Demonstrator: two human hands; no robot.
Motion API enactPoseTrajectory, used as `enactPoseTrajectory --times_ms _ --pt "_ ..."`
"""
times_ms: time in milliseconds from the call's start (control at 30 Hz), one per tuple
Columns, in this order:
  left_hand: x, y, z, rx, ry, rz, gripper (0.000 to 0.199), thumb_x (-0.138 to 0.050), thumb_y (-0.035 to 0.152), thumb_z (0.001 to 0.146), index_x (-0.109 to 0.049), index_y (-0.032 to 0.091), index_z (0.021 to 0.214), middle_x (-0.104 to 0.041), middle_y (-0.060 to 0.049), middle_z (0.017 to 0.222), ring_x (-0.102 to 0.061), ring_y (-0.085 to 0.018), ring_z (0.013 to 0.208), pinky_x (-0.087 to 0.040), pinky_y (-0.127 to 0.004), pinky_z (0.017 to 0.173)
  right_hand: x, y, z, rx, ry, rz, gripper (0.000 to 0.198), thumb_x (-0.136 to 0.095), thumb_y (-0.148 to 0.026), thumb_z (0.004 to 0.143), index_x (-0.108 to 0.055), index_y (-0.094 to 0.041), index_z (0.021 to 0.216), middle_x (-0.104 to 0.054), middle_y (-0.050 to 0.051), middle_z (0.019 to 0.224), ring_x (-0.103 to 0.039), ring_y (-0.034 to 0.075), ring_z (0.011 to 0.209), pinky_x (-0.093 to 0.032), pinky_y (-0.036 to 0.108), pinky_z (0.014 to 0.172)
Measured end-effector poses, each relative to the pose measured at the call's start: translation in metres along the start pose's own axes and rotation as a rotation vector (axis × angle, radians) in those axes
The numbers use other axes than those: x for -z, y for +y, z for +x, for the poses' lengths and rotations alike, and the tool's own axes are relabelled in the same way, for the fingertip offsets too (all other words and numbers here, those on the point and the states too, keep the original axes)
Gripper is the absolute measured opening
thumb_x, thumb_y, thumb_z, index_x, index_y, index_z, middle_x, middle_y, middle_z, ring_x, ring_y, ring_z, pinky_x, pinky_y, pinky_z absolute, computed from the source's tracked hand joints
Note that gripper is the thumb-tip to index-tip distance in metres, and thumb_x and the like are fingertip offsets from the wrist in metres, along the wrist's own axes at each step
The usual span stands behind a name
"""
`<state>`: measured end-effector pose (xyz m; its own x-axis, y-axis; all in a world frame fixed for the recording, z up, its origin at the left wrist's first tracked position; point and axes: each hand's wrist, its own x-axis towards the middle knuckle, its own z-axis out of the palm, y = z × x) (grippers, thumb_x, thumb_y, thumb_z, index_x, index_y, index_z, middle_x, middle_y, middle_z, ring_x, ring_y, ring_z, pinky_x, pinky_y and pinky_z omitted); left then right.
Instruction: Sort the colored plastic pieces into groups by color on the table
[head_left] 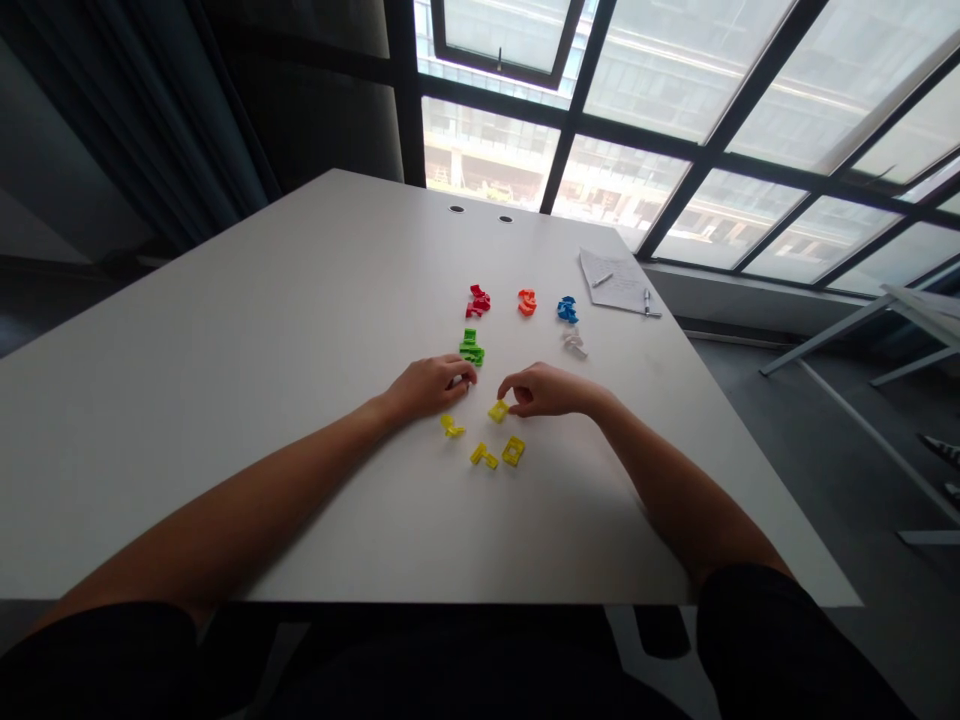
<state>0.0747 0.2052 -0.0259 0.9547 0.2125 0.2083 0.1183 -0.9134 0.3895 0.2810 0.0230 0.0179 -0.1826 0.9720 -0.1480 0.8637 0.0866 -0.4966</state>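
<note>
My right hand [546, 390] pinches the edge of a small square yellow plastic piece [498, 411] between thumb and forefinger, at or just above the white table [360, 300]. My left hand [429, 386] rests on the table with its fingers curled; a pale bit shows at the fingertips, too small to name. Just beyond it lie bright green plastic pieces [472, 348]. Nearer to me are more yellow parts: a rounded piece [451, 426], an angular piece [484, 456] and a square frame with a hole [513, 451].
Farther back sit small piles of red pieces [478, 301], orange pieces [527, 303], blue pieces [568, 309] and white pieces [575, 344]. A written sheet of paper [619, 283] with pens on it lies at the right edge. Windows [637, 70] stand behind the table.
</note>
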Motion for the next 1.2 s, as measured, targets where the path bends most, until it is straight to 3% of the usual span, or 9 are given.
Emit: enactPoseTrajectory --times_ms 100,233,300,433,633,767,867,1000,1200 --pt "-0.001 -0.001 0.000 -0.002 0.007 0.001 0.023 -0.053 0.031 0.093 -0.074 0.029 0.103 -0.074 0.001 0.112 -0.066 -0.018 0.080 -0.046 -0.030 0.070 -0.001 0.017 0.002 -0.132 0.299 -0.013 0.026 -0.072 -0.035 0.092 -0.076 -0.021 0.114 -0.068 -0.003 0.073 -0.058 0.013 0.065 -0.040 0.025 0.069" --pt "-0.002 -0.002 0.000 -0.006 0.010 0.006 0.023 -0.053 0.032 0.093 -0.074 0.029 0.103 -0.074 0.001 0.110 -0.066 -0.018 0.080 -0.046 -0.030 0.070 -0.006 0.046 0.009 -0.483 0.683 -0.127 0.029 -0.069 -0.038 0.095 -0.074 -0.020 0.118 -0.074 0.002 0.082 -0.066 0.017 0.075 -0.043 0.027 0.074" --pt "-0.002 -0.001 0.000 -0.003 0.008 0.011 0.024 -0.052 0.032 0.093 -0.074 0.029 0.103 -0.074 0.000 0.109 -0.066 -0.018 0.080 -0.045 -0.030 0.069 -0.010 0.056 0.015 -0.597 0.721 -0.193 0.031 -0.068 -0.041 0.097 -0.074 -0.021 0.120 -0.076 0.004 0.086 -0.069 0.020 0.082 -0.045 0.029 0.079" --pt "-0.001 -0.001 0.001 0.003 0.001 0.022 0.025 -0.052 0.032 0.093 -0.074 0.029 0.104 -0.074 0.000 0.111 -0.066 -0.018 0.081 -0.045 -0.030 0.069 -0.017 0.069 0.028 -0.720 0.670 -0.337 0.034 -0.063 -0.048 0.101 -0.074 -0.023 0.121 -0.079 0.008 0.096 -0.071 0.027 0.096 -0.048 0.034 0.085" --pt "-0.001 0.000 0.001 0.010 0.000 0.028 0.024 -0.052 0.031 0.092 -0.074 0.028 0.103 -0.074 0.000 0.111 -0.065 -0.018 0.081 -0.045 -0.029 0.070 -0.021 0.079 0.035 -0.742 0.655 -0.401 0.044 -0.060 -0.053 0.102 -0.070 -0.022 0.133 -0.080 0.011 0.103 -0.071 0.031 0.101 -0.049 0.037 0.088" --pt "0.000 0.001 0.001 0.009 0.002 0.024 0.024 -0.052 0.031 0.092 -0.074 0.028 0.102 -0.074 0.000 0.110 -0.065 -0.018 0.079 -0.044 -0.029 0.070 -0.023 0.077 0.030 -0.669 0.722 -0.347 0.040 -0.060 -0.046 0.102 -0.071 -0.022 0.132 -0.079 0.008 0.093 -0.071 0.027 0.092 -0.047 0.033 0.083" --pt "0.000 0.000 0.000 0.009 0.003 0.021 0.024 -0.053 0.031 0.092 -0.074 0.028 0.102 -0.074 0.000 0.109 -0.065 -0.018 0.079 -0.044 -0.029 0.070 -0.028 0.065 0.026 -0.450 0.717 -0.236 0.029 -0.061 -0.038 0.101 -0.077 -0.021 0.120 -0.075 0.003 0.081 -0.067 0.020 0.076 -0.044 0.028 0.074" --pt "0.000 -0.001 0.000 0.006 0.004 0.015 0.023 -0.054 0.031 0.092 -0.074 0.029 0.103 -0.074 0.001 0.110 -0.066 -0.018 0.081 -0.045 -0.029 0.071 -0.035 0.030 0.025 -0.104 0.613 -0.066 0.020 -0.067 -0.034 0.098 -0.081 -0.020 0.098 -0.065 -0.002 0.066 -0.056 0.012 0.060 -0.038 0.024 0.065" --pt "-0.001 -0.001 0.001 -0.001 0.012 0.011 0.022 -0.055 0.032 0.094 -0.075 0.028 0.102 -0.074 0.000 0.108 -0.066 -0.018 0.082 -0.044 -0.029 0.069 -0.039 -0.038 0.025 0.206 0.402 0.007 0.018 -0.078 -0.039 0.092 -0.079 -0.022 0.097 -0.064 -0.004 0.069 -0.054 0.010 0.061 -0.036 0.024 0.065"
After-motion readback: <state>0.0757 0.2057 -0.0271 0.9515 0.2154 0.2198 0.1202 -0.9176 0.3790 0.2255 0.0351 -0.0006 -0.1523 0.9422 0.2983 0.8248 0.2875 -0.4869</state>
